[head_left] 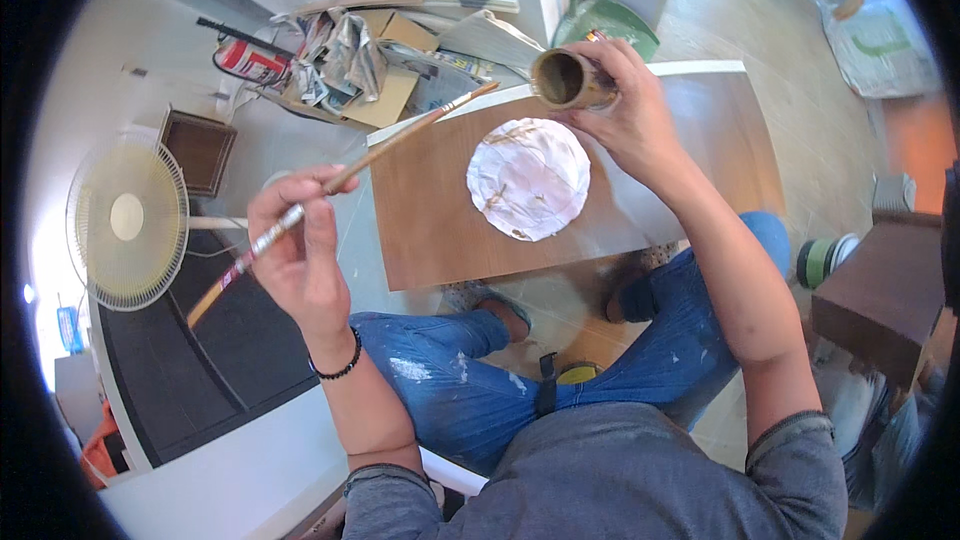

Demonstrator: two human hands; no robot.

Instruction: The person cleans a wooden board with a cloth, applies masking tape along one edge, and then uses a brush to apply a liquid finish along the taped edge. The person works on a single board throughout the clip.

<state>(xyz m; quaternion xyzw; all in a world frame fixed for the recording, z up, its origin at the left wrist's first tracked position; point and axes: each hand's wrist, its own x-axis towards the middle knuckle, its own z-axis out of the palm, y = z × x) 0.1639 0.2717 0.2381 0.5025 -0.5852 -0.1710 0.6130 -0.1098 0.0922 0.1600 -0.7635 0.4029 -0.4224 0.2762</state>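
My left hand (298, 245) pinches a long, slim paintbrush (395, 140) between thumb and fingers. Its brown-stained tip slants up to the right, and the purple and yellowish end of the handle points down to the left. In my right hand (638, 125) is a small cylindrical container (560, 79), its open mouth tilted toward me, with brownish walls inside; I cannot make out how much it holds. Between the hands, a round, crumpled white paper-like disc (528, 180) with brown smears lies on the brown wooden board (440, 230). Neither hand touches the disc.
Beyond the board stand cardboard boxes (390, 100) with crumpled paper, a fire extinguisher (252, 64) and a green dustpan (610, 22). A fan (127, 217) is at the left. To the right sits a brown box-like piece (878, 290). My knees are close to the board's near edge.
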